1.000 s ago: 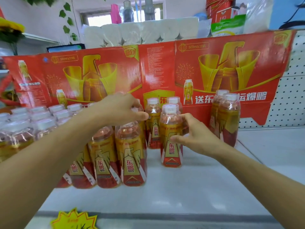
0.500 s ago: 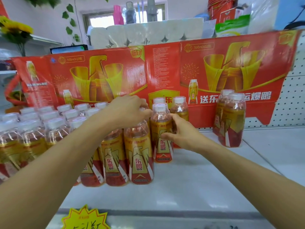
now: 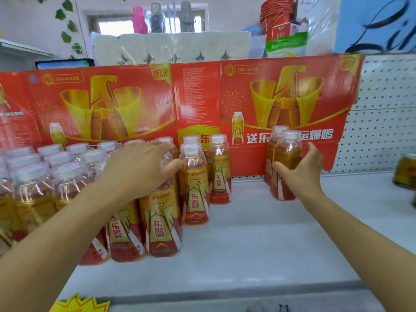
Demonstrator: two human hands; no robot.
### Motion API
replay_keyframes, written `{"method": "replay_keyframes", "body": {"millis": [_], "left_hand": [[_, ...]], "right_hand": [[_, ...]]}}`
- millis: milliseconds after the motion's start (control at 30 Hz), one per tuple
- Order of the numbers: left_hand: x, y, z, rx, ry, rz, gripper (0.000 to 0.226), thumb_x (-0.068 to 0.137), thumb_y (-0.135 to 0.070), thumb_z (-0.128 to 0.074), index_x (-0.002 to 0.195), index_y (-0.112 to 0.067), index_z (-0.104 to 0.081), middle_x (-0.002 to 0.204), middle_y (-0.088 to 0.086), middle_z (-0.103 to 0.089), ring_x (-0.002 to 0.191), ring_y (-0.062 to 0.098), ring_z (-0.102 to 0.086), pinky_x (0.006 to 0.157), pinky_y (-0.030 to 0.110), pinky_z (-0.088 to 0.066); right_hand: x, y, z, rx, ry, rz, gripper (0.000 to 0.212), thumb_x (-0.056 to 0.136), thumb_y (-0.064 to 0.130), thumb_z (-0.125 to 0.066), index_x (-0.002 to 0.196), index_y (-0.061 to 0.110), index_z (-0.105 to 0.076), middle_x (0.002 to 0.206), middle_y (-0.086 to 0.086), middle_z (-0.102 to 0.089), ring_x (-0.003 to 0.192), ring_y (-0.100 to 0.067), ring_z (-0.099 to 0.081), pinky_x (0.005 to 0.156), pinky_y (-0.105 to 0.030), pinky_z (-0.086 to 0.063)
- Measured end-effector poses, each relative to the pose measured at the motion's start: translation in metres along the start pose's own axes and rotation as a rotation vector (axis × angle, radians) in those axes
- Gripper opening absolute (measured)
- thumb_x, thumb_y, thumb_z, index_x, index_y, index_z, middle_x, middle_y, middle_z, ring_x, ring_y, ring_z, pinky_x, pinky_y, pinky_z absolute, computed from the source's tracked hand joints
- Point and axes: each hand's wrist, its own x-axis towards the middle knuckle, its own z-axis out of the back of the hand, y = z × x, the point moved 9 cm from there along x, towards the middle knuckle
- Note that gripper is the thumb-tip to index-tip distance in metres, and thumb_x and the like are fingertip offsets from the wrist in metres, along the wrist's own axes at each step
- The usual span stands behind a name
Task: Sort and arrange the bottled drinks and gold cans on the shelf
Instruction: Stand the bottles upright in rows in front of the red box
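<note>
Several red-and-gold drink bottles with white caps stand in rows on the left of the white shelf (image 3: 225, 255). My left hand (image 3: 139, 167) lies over the tops of the front-right bottles, thumb against the neck of the front bottle (image 3: 162, 226). A single bottle (image 3: 194, 185) and another behind it (image 3: 219, 170) stand just right of that group. Farther right, my right hand (image 3: 299, 174) curls round a pair of bottles (image 3: 286, 154) standing apart by the backboard. A gold can (image 3: 405, 174) shows at the right edge.
A red cardboard display panel (image 3: 198, 100) lines the back of the shelf, with white pegboard (image 3: 382, 122) to its right. Paper rolls (image 3: 171, 48) and red buckets (image 3: 276, 12) sit above. A yellow price tag (image 3: 78, 304) hangs at the shelf's front edge.
My right hand has left the single middle bottle, which now stands beside the group, and moved right to the pair of bottles. My left hand has stayed on the bottle tops.
</note>
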Motion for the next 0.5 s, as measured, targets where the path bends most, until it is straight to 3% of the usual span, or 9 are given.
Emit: {"method": "replay_keyframes", "body": {"millis": [67,167,367,500], "left_hand": [[-0.004,-0.003,0.003,0.006,-0.086,-0.021,0.069,0.09,-0.068,-0.021,0.137,-0.027,-0.051,0.141,-0.003,-0.054,0.125,0.019,-0.051,0.108,0.041,-0.036],[-0.015,-0.006,0.008,-0.005,-0.189,-0.066,0.074,0.085,-0.069,-0.02,0.132,-0.025,-0.057,0.134,-0.003,-0.058,0.122,0.019,-0.053,0.112,0.044,-0.03],[-0.04,-0.008,0.004,-0.007,-0.221,-0.118,0.068,0.085,-0.065,-0.042,0.137,-0.022,-0.052,0.135,0.0,-0.055,0.126,0.023,-0.049,0.114,0.044,-0.023],[-0.053,0.001,0.0,0.012,-0.229,-0.047,0.079,0.076,-0.062,-0.06,0.142,-0.02,-0.044,0.138,0.003,-0.052,0.127,0.026,-0.049,0.115,0.05,-0.025]], "right_hand": [[0.009,-0.019,-0.014,-0.006,0.113,-0.065,0.105,0.066,0.047,-0.084,0.144,0.017,-0.021,0.145,-0.01,-0.036,0.133,-0.031,-0.038,0.106,-0.054,-0.038],[0.015,-0.031,-0.023,-0.084,0.195,-0.107,0.097,0.064,0.054,-0.083,0.134,0.015,-0.029,0.132,-0.009,-0.048,0.12,-0.033,-0.05,0.095,-0.053,-0.047],[-0.01,-0.005,-0.018,-0.017,0.348,-0.07,0.072,0.075,0.03,-0.081,0.129,0.011,-0.037,0.112,-0.003,-0.052,0.103,-0.026,-0.055,0.083,-0.042,-0.05],[-0.06,0.031,-0.021,0.14,0.506,0.026,0.062,0.074,0.021,-0.082,0.122,0.018,-0.042,0.105,0.006,-0.058,0.097,-0.015,-0.06,0.08,-0.033,-0.052]]}}
